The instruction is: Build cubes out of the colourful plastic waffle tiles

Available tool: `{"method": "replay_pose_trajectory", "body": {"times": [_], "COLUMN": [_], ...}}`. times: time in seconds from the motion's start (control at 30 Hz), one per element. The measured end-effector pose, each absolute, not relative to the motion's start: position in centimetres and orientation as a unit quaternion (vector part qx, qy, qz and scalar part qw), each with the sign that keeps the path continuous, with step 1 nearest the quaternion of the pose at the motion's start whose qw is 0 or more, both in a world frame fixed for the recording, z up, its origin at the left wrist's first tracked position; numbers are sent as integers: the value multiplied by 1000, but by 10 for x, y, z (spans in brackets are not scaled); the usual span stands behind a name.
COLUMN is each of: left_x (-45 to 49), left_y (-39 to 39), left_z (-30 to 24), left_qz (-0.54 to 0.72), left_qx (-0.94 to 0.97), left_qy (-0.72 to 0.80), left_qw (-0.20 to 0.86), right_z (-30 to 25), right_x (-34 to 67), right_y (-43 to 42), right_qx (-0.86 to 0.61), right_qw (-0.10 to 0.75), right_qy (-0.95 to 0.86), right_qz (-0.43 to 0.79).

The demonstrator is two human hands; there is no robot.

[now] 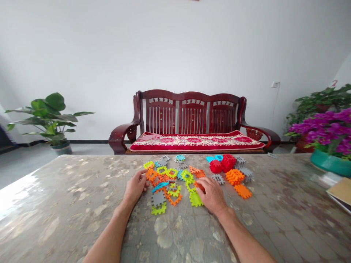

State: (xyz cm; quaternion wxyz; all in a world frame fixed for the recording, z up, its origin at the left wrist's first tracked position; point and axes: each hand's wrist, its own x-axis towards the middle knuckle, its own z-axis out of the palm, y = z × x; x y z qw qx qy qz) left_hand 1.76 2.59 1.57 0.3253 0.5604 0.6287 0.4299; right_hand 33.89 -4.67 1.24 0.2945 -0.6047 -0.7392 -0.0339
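Observation:
A loose heap of interlocking plastic tiles lies between my hands, with an orange tile (151, 175), a grey square tile (158, 199) and a lime tile (195, 199) among them. My left hand (136, 187) rests at the heap's left edge, fingers loosely bent and apart, holding nothing that shows. At the right side, my right hand (213, 194) has its thumb and fingers closed around an orange piece (200, 186), mostly hidden by the fingers. Lime frame tiles lie just beside these fingertips.
Sorted stacks stand right of my right hand: red tiles (228, 163), orange tiles (235, 176), grey tiles (246, 174) and blue tiles (218, 157). A flower pot (330, 163) and a notebook (340, 191) occupy the table's right side. Beyond the far edge stands a wooden bench (192, 113).

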Motion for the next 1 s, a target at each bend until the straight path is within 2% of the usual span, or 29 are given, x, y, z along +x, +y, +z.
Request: {"method": "replay_pose_trajectory", "body": {"times": [0.17,0.3,0.53,0.73,1.0], "left_x": [11,16,53,66,66], "left_y": [29,26,15,3,5], "left_z": [12,18,34,36,33], "left_qz": [407,404,292,219,203], "left_qx": [610,681,836,854,838], "left_qy": [655,603,456,460,496], "left_qw": [182,91,94,108,107], "right_z": [14,16,15,14,12], "right_x": [338,337,336,335,337], "right_y": [-47,-48,-50,-51,-48], "right_qx": [-606,-604,-600,-601,-594], "right_qw": [292,288,290,298,303], "right_qy": [-739,-742,-745,-741,-745], "right_qz": [-35,-35,-27,-33,-23]}}
